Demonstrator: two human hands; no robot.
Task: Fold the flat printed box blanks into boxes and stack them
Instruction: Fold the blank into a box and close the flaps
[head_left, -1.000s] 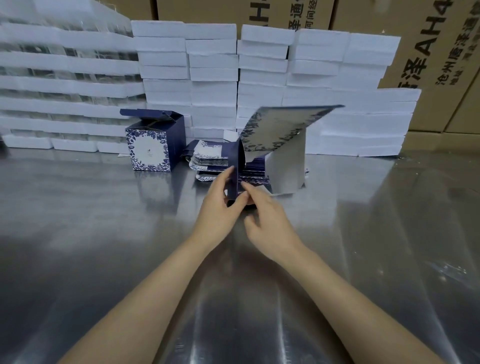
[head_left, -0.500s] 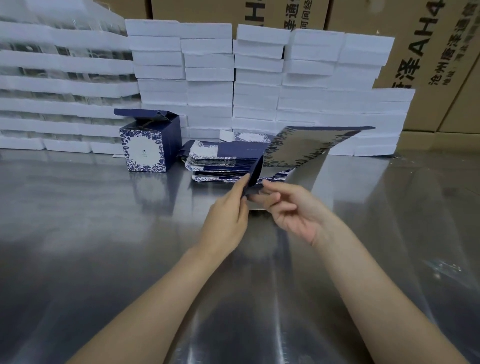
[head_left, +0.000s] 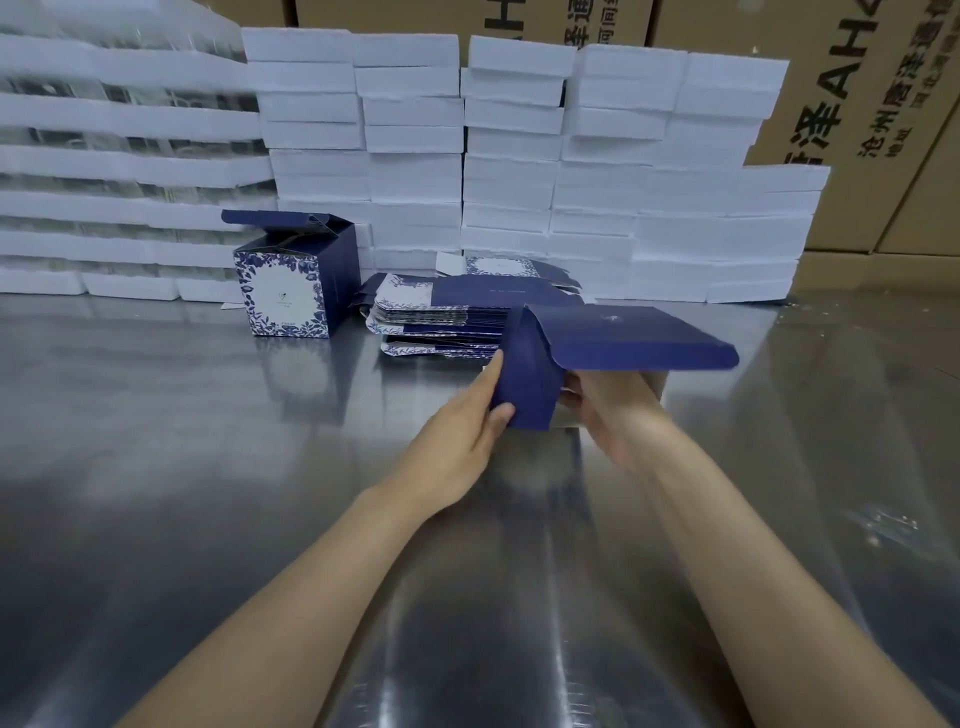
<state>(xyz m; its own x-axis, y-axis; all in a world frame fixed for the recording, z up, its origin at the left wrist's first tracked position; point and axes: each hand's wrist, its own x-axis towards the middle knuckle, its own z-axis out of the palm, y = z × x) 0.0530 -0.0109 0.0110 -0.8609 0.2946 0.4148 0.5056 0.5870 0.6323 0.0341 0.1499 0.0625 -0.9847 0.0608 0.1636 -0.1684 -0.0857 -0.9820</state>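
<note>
Far right carton (head_left: 857, 197): large black print, cut off by the frame, reads "泽 AH"; the smaller line beside it begins "沧州唐泽". Far centre carton (head_left: 561, 21): partial "H" and "泽通" only. Folded box (head_left: 291, 291): panel print too small to read.

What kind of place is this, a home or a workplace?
Probably a packing workshop or warehouse: stacked white foam blocks, printed cardboard cartons behind them, and a pile of flat box blanks on a metal table.

Navy-blue box blank (head_left: 618, 340), folded box (head_left: 291, 283) navy with blue-and-white floral front, floral-edged navy blank stack (head_left: 447, 317), white foam trays (head_left: 519, 156), brown cartons (head_left: 857, 104), silver tabletop (head_left: 208, 467).
</note>
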